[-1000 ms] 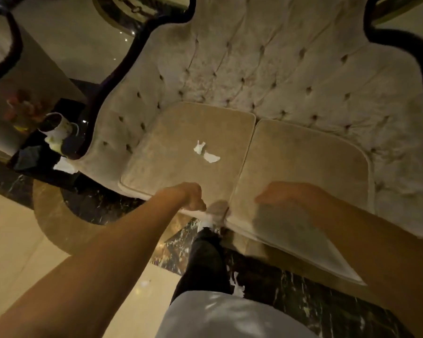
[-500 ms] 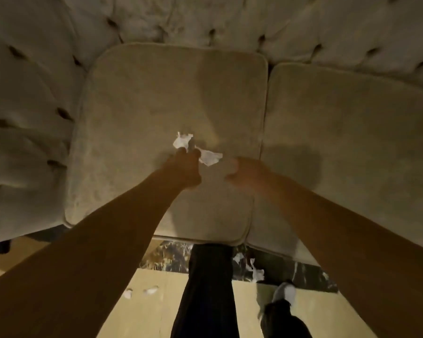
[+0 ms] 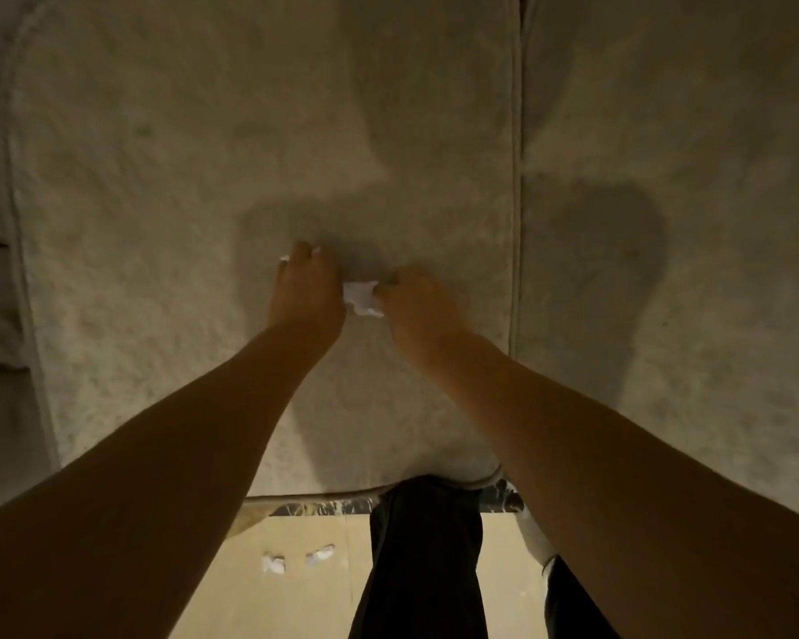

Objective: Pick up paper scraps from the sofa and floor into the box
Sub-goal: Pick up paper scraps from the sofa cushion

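Upholstery fills my view: a beige, nubby sofa cushion with piped edge, its seam to the neighbouring cushion at right. Below, tan floor carries two small white paper scraps, crumpled and near each other. On the cushion I note the left hand curled down, white paper showing at its fingertips. A crumpled white scrap lies between the hands. Right hand is curled, fingertips touching that scrap; firm hold I cannot confirm.

We see dim, warm light; soft shadows on the cushion; hands slightly blurred; wide-angle bending at edges; floor brighter.
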